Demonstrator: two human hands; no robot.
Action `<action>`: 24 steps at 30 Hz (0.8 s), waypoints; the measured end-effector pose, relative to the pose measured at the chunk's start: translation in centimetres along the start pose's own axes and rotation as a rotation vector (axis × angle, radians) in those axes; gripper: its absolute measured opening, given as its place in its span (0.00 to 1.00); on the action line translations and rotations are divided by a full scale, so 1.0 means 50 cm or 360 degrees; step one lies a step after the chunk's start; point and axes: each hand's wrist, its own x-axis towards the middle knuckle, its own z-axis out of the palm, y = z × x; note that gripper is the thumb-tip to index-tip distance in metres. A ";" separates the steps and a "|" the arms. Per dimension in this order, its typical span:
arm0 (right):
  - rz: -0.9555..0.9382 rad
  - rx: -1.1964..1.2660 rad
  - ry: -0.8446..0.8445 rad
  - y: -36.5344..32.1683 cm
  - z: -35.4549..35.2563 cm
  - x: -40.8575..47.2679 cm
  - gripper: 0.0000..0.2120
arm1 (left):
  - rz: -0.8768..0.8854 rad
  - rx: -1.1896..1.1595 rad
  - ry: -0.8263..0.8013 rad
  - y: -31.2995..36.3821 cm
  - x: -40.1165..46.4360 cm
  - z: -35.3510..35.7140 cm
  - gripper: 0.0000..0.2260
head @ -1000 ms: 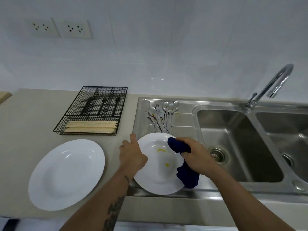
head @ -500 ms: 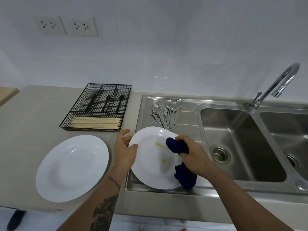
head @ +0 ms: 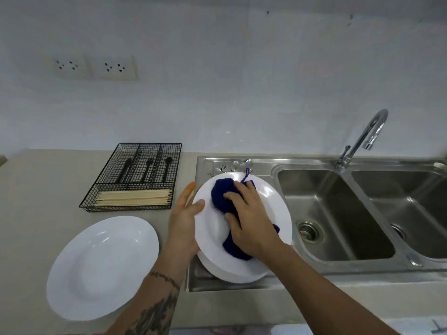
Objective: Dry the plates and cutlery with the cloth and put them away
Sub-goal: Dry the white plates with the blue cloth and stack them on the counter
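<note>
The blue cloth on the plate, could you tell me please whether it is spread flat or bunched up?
Bunched up: the blue cloth sits crumpled under the right hand, covering only part of the plate.

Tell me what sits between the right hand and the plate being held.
In the head view, the dark blue cloth lies between the right hand and the white plate; the left hand grips the plate's rim.
</note>
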 end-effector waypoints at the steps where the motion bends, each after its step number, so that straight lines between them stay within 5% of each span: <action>1: 0.0005 -0.0234 -0.0066 0.004 0.000 -0.004 0.26 | 0.0005 -0.0025 -0.0029 0.012 0.000 0.003 0.24; 7: 0.0309 -0.0608 -0.0233 -0.003 -0.022 -0.035 0.42 | 0.0042 -0.0075 -0.0103 0.062 -0.006 0.000 0.22; 14: 0.0133 -0.0175 -0.0537 -0.101 -0.020 -0.079 0.33 | -0.0006 -0.0194 -0.0131 0.067 -0.008 -0.003 0.17; 19: -0.0083 -0.0223 -0.0318 -0.082 0.000 0.012 0.35 | -0.0052 -0.0338 -0.0174 0.065 -0.018 0.019 0.16; 24: 0.0195 -0.0771 -0.0035 -0.008 -0.026 0.077 0.35 | 0.0019 -0.0276 -0.0164 0.114 -0.010 0.007 0.19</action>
